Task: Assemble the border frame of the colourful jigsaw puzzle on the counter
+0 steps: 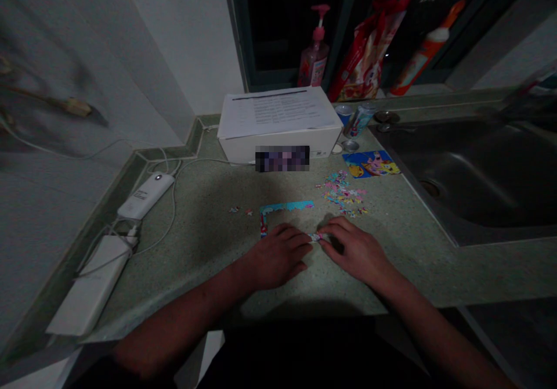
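Observation:
A partly joined puzzle border (287, 206) lies on the green speckled counter, with a top strip and a left side. My left hand (281, 255) rests palm down over its lower part, fingers spread and touching the bottom strip. At the right end of that strip, my right hand (352, 247) pinches a small puzzle piece (321, 237) between thumb and index finger. A pile of loose pieces (342, 191) sits behind my right hand. Two small clusters of pieces (235, 209) are left of the border. What lies under my left palm is hidden.
A white box (278, 122) with a printed sheet stands at the back. Beside it are a can (360, 121) and a colourful picture card (371, 164). A metal sink (478, 174) is at the right. White power banks (145, 194) with cables lie at the left.

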Tool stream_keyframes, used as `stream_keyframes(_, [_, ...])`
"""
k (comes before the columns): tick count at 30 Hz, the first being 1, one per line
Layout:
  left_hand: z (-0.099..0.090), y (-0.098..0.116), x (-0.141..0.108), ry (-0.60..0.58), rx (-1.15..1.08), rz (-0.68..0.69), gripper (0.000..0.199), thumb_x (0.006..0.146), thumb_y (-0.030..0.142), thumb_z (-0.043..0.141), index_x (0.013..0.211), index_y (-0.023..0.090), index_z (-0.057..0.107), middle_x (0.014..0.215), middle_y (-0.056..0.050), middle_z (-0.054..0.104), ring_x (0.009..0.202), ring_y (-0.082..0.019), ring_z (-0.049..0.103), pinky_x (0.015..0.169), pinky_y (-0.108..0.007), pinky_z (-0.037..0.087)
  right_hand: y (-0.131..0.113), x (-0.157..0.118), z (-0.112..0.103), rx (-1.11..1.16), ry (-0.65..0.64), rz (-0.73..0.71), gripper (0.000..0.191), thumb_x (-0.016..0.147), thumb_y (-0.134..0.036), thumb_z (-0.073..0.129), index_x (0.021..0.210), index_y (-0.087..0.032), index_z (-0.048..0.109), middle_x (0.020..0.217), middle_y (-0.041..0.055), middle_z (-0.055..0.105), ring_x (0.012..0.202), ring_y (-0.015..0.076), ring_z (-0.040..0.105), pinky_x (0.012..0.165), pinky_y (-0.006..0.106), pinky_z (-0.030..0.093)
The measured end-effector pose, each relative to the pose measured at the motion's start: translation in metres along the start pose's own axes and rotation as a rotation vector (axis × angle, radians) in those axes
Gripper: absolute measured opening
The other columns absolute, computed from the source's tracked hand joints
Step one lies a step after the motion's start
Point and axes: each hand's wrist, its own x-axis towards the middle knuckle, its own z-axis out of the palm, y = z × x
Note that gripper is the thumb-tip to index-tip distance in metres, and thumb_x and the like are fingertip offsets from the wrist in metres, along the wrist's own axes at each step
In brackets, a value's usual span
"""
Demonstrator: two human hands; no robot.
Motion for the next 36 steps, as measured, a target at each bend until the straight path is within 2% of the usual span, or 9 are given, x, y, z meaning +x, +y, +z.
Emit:
stream_keyframes(11, [0.001, 0.000, 0.000, -0.001, 0.002, 0.005, 0.036, 0.104, 0.034, 0.063, 0.136, 0.017, 0.065, 0.142, -0.010, 0.069, 0.130, -0.028, 0.060, 0.118, -0.047, 0.041, -0.001, 0.001, 0.001, 0.002, 0.015, 0.009, 0.013, 0.102, -0.031, 0.064, 0.113, -0.027, 0.069, 0.114, 0.0069, 0.071, 0.102, 0.0249, 0.073, 0.085, 0.043, 0.065])
stream_keyframes(14, [0.001, -0.001, 0.000, 0.006, -0.001, 0.013, 0.037, 0.103, 0.034, 0.065, 0.136, 0.016, 0.065, 0.141, -0.011, 0.069, 0.130, -0.028, 0.060, 0.118, -0.047, 0.041, -0.002, 0.001, 0.001, -0.007, 0.016, 0.010, 0.017, 0.102, -0.031, 0.063, 0.117, -0.027, 0.069, 0.116, 0.0075, 0.070, 0.101, 0.0250, 0.073, 0.083, 0.042, 0.065])
stream_keyframes(24, [-0.003, 0.000, 0.001, -0.019, 0.009, 0.000, 0.037, 0.104, 0.035, 0.064, 0.135, 0.016, 0.065, 0.142, -0.010, 0.068, 0.131, -0.028, 0.059, 0.120, -0.045, 0.039, -0.004, -0.003, 0.000, 0.026, -0.011, -0.066, 0.018, 0.105, -0.028, 0.057, 0.114, -0.028, 0.073, 0.110, 0.0056, 0.071, 0.095, 0.0212, 0.074, 0.081, 0.037, 0.065])
stream_keyframes(31, [-0.003, 0.001, -0.001, 0.011, -0.022, -0.001, 0.036, 0.106, 0.035, 0.061, 0.138, 0.020, 0.065, 0.139, -0.009, 0.070, 0.129, -0.026, 0.060, 0.116, -0.046, 0.044, -0.004, -0.002, -0.002, 0.056, 0.067, -0.031, 0.019, 0.105, -0.030, 0.057, 0.117, -0.028, 0.071, 0.112, 0.0068, 0.072, 0.098, 0.0235, 0.075, 0.081, 0.040, 0.065])
stream_keyframes(33, [-0.009, -0.004, -0.002, 0.033, -0.033, -0.062, 0.032, 0.107, 0.032, 0.059, 0.136, 0.020, 0.066, 0.133, -0.009, 0.072, 0.124, -0.025, 0.063, 0.110, -0.045, 0.048, -0.003, -0.002, -0.003, 0.055, 0.086, -0.027, 0.018, 0.106, -0.031, 0.057, 0.117, -0.028, 0.070, 0.112, 0.0070, 0.072, 0.098, 0.0237, 0.075, 0.078, 0.040, 0.065])
stream_keyframes(36, [-0.026, -0.023, -0.009, 0.039, 0.007, -0.306, 0.024, 0.105, 0.026, 0.059, 0.124, 0.020, 0.072, 0.121, -0.009, 0.075, 0.114, -0.028, 0.066, 0.102, -0.045, 0.053, -0.002, -0.003, -0.002, 0.053, 0.115, -0.026, 0.018, 0.106, -0.033, 0.057, 0.118, -0.027, 0.069, 0.111, 0.0073, 0.072, 0.096, 0.0241, 0.075, 0.076, 0.040, 0.065])
